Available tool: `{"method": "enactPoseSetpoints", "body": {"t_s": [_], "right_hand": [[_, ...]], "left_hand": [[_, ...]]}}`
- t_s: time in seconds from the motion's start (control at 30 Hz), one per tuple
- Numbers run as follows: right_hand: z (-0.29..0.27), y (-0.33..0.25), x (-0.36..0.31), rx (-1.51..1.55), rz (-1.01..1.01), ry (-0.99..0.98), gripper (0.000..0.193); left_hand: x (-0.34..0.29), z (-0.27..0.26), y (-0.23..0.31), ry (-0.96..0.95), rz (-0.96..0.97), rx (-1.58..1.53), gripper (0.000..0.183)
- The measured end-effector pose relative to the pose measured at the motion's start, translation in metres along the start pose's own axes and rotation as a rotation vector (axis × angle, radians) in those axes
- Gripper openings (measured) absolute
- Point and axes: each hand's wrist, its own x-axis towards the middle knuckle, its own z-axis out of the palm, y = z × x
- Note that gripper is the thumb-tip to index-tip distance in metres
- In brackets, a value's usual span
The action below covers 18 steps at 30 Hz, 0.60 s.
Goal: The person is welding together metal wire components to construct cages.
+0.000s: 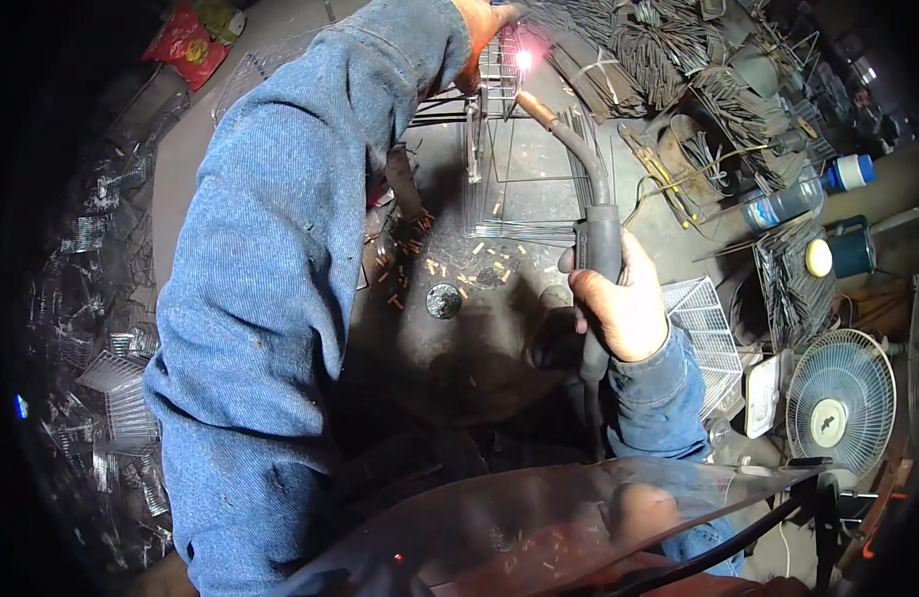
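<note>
My right hand is wrapped round the grip of a black welding torch. Its copper nozzle points up and left, just short of a bright pinkish welding arc. The arc glows at the right side of a small wire grid at the far edge of the table. My left arm, in a blue denim sleeve, reaches far forward, and my left hand is closed at the left of that grid. Its fingertips are partly hidden, so its exact hold is hard to make out.
Small copper-coloured bits lie scattered on the grey table. Bundles of metal rods fill the far right, near a plastic bottle. A fan stands at right. A transparent visor crosses the lower view. Wire pieces heap at left.
</note>
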Motion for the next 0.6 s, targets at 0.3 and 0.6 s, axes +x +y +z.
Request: {"method": "enactPoseSetpoints", "body": {"t_s": [0.3, 0.6], "right_hand": [[-0.0009, 0.0006, 0.0022, -0.009, 0.000, -0.015, 0.021], [0.0010, -0.0021, 0.0028, -0.013, 0.000, -0.001, 0.021]], "left_hand": [[-0.0008, 0.0014, -0.0020, -0.037, -0.038, 0.010, 0.085], [0.0071, -0.0004, -0.0017, -0.062, -0.074, 0.024, 0.084]]}}
